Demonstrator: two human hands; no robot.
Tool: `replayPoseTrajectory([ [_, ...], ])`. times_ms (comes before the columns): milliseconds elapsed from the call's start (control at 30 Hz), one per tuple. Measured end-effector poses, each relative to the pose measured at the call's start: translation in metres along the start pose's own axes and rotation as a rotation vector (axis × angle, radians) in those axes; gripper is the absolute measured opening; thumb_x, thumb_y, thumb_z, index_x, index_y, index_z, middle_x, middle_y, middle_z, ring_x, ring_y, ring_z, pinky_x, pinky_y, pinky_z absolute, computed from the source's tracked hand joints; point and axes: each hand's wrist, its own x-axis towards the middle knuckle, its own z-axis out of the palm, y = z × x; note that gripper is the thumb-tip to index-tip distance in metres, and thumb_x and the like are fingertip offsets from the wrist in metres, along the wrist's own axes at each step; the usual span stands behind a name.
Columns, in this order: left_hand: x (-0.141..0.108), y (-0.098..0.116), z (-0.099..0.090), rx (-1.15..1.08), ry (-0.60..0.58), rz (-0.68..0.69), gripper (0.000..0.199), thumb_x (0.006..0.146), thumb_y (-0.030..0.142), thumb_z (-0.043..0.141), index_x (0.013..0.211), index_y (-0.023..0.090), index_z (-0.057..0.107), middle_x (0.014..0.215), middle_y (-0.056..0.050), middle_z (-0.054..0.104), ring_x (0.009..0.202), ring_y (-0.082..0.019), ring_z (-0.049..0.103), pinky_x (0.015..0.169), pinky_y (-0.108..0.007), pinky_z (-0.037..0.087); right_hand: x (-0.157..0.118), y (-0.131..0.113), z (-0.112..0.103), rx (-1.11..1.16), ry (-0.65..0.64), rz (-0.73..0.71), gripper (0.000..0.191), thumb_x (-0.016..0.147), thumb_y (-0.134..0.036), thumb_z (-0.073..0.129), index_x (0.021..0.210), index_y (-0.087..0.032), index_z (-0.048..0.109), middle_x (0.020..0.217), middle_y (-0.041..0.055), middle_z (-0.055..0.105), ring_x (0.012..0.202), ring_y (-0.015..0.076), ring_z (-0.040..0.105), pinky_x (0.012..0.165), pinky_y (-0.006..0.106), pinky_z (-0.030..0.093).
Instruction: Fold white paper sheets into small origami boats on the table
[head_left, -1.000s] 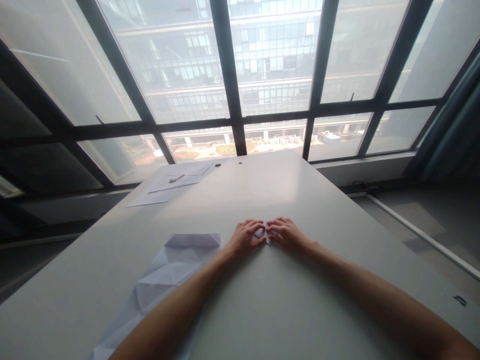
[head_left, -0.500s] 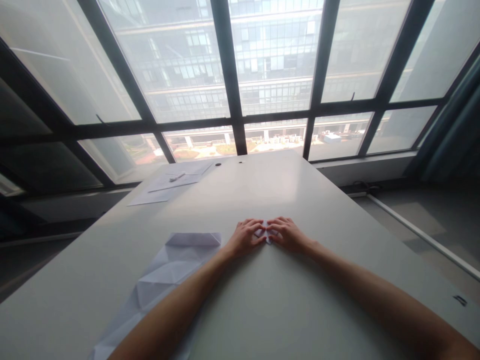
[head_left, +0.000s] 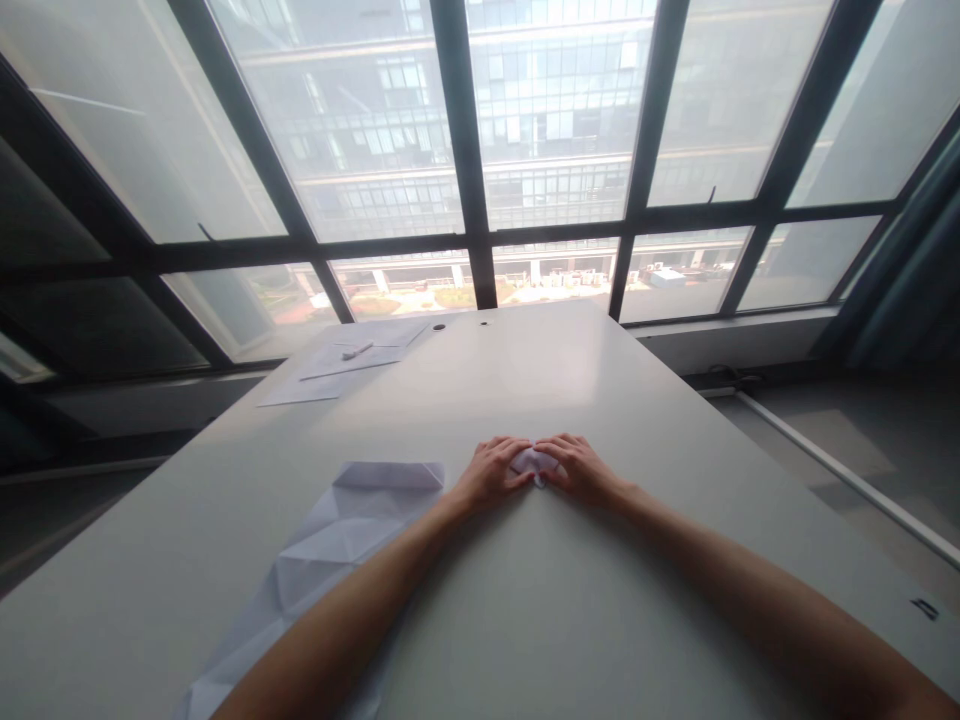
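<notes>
A small piece of folded paper (head_left: 534, 461), white with a faint violet tint, lies on the white table between my two hands. My left hand (head_left: 495, 470) grips its left side, fingers curled over the far edge and thumb at the near edge. On the right side my right hand (head_left: 574, 468) holds it in the same way, so the fingertips of both hands nearly meet at the top. Parts of the paper are covered by my fingers. A large creased sheet of paper (head_left: 330, 545) lies to the left, partly hidden under my left forearm.
White sheets (head_left: 300, 390) lie at the table's far left, with a pen-like white object (head_left: 358, 351) on top. A round dark hole (head_left: 439, 327) is at the far edge of the table (head_left: 525, 370). A small dark object (head_left: 925, 608) sits near the right edge. Large windows stand beyond.
My fingertips have shifted slightly outward and more of the folded paper's middle shows between them. Both hands stay at the same spot on the table.
</notes>
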Motion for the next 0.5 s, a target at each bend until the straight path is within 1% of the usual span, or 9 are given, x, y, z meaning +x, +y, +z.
replayPoseTrajectory([
  [133,0.0000,-0.0017,0.0010,0.010,-0.008,0.015,0.035,0.089,0.040,0.067,0.123,0.031,0.067,0.132,-0.002,0.065,0.126,-0.025,0.054,0.105,-0.042,0.043,-0.0002,0.0013,-0.0001,-0.005,-0.006,-0.003,0.032,0.091,-0.032,0.066,0.122,-0.025,0.066,0.128,0.0081,0.067,0.116,0.0261,0.058,0.099,0.043,0.043],
  [367,0.0006,-0.0033,0.0032,0.012,0.000,0.016,0.034,0.089,0.040,0.068,0.122,0.031,0.068,0.132,-0.002,0.065,0.126,-0.025,0.054,0.105,-0.042,0.043,0.0008,0.0004,-0.0005,-0.004,-0.018,0.009,0.029,0.092,-0.031,0.066,0.120,-0.025,0.068,0.128,0.0080,0.066,0.117,0.0265,0.057,0.099,0.043,0.043],
  [500,0.0005,-0.0022,0.0022,0.012,0.000,0.016,0.036,0.089,0.041,0.067,0.124,0.031,0.066,0.132,-0.002,0.065,0.125,-0.025,0.054,0.105,-0.041,0.043,0.0007,-0.0003,-0.0009,0.004,-0.015,0.012,0.033,0.092,-0.032,0.066,0.125,-0.025,0.065,0.128,0.0084,0.066,0.116,0.0263,0.057,0.099,0.043,0.042],
])
